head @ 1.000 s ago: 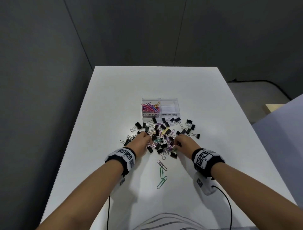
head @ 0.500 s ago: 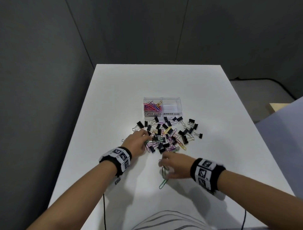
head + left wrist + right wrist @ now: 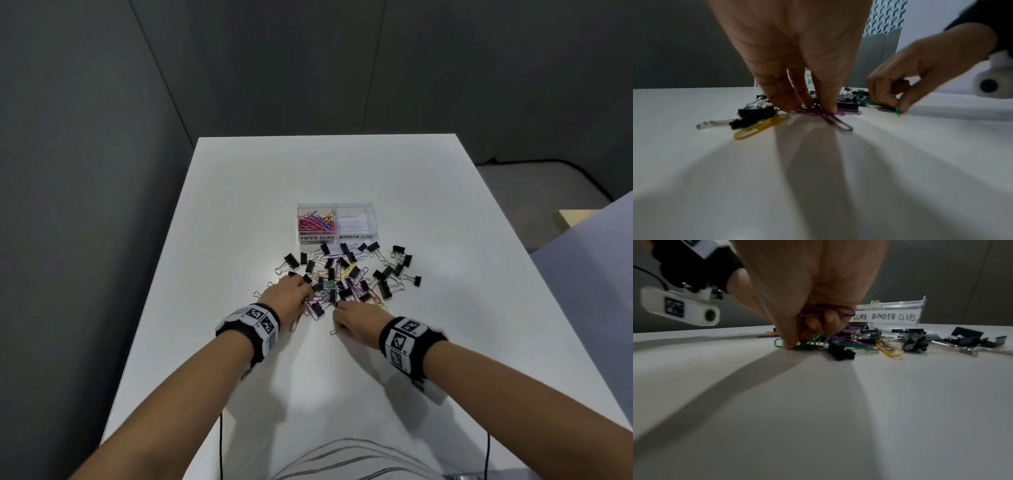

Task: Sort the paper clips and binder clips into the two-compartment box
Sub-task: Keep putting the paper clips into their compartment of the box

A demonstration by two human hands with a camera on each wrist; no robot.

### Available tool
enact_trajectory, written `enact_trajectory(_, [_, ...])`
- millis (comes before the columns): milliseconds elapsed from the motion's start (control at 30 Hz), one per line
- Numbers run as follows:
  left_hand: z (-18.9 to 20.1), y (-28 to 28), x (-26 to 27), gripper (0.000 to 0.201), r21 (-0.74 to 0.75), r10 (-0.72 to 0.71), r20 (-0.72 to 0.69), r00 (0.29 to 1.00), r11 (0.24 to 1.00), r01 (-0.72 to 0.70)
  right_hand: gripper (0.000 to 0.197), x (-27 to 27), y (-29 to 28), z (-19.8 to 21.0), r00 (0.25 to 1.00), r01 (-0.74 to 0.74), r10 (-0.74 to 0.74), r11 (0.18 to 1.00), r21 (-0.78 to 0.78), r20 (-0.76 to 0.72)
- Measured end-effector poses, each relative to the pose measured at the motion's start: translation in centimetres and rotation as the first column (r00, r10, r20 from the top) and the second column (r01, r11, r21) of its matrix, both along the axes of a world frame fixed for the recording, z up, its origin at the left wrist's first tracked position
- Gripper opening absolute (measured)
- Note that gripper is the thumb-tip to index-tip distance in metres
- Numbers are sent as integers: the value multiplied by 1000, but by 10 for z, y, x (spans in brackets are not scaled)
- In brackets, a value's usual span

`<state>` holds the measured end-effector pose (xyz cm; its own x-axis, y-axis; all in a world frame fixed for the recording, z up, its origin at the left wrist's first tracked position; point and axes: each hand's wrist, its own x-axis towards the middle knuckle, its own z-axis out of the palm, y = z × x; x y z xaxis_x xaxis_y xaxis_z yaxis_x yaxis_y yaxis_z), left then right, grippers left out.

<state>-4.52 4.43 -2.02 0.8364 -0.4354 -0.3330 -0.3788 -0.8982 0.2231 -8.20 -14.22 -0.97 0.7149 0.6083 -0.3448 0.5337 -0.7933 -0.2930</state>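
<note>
A mixed pile of black binder clips and coloured paper clips lies on the white table in front of the clear two-compartment box. Its left compartment, labelled PAPER CLIPS, holds coloured paper clips; the right one, labelled BINDER CLIPS, looks empty. My left hand is at the pile's near-left edge, its fingertips pinching purple paper clips against the table. My right hand holds purple paper clips in curled fingers, and its thumb and finger pinch a green paper clip.
A yellow paper clip and a binder clip lie just left of my left fingers. A black binder clip sits right of my right thumb. The table's left edge is near; dark cables hang at the front edge.
My right hand went to the loose clips nearer me, then came back to the pile's near edge; the green clips are gone from that spot. My left hand stayed at the pile.
</note>
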Motion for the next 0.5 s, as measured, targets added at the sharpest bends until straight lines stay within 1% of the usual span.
enact_trajectory(67, [-1,-2,0,34,16,-9,27,1000,1000,9,15,5,-2,5,997,72,-71,997,30,-21])
enact_trajectory(167, [1,3,-1,41,-11,-13,45,999,1000,14,2,14,-11,11,958,284,-280,955,81,-60])
enact_trajectory(200, [2,6,-1,44,-16,-29,43,999,999,30,4,17,-16,12,942,333,-329,939,80,-62])
enact_trajectory(233, [2,9,-2,49,-12,-55,35,998,998,56,14,19,-20,11,931,364,-360,929,65,-62])
enact_trajectory(267, [3,12,-2,53,4,-84,21,996,996,84,23,20,-24,12,926,374,-372,927,31,-62])
enact_trajectory(333, [4,13,-2,55,54,-124,-8,992,991,124,30,21,-28,13,926,370,-372,928,-45,-60])
enact_trajectory(400, [4,11,-1,52,73,-128,-27,991,989,129,28,21,-29,14,919,383,-389,920,-79,-72])
enact_trajectory(500, [4,5,1,46,39,-87,-52,995,995,89,19,20,-30,11,915,397,-400,915,-72,-49])
